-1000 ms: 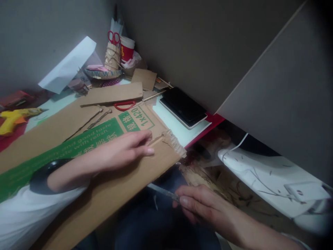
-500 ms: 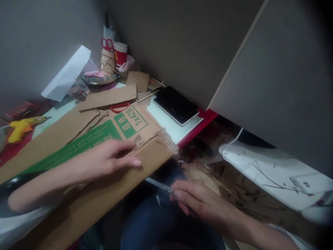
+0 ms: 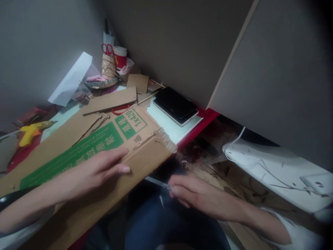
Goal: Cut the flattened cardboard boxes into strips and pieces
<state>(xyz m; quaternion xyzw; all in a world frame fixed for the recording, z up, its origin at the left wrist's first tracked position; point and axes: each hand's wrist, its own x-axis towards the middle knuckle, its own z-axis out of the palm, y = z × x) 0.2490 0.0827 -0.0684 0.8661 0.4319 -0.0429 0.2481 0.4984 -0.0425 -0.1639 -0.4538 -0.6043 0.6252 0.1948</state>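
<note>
My left hand (image 3: 101, 173) lies on a large piece of cardboard (image 3: 145, 156) with green printing, its thumb spread from the other fingers near a crease. That hand is open, pressing on the board. Below the board's near edge, my right hand (image 3: 189, 191) is closed around a slim utility knife (image 3: 157, 182). The knife's thin, silvery blade points left, toward the underside of the board; its tip is hard to make out. Torn, corrugated edges show at the cardboard's right end.
Red-handled scissors (image 3: 121, 109) lie partly under a cardboard strip (image 3: 111, 100). A black tablet-like device (image 3: 178, 104) rests by the table's red edge (image 3: 200, 126). A yellow glue gun (image 3: 30, 133) is at left, a red cup (image 3: 120, 59) behind. Cardboard scraps litter the floor (image 3: 221, 177).
My left hand has slid back left along the cardboard, uncovering more of the green print. The right hand and knife have shifted slightly left. The view has tilted a little.
</note>
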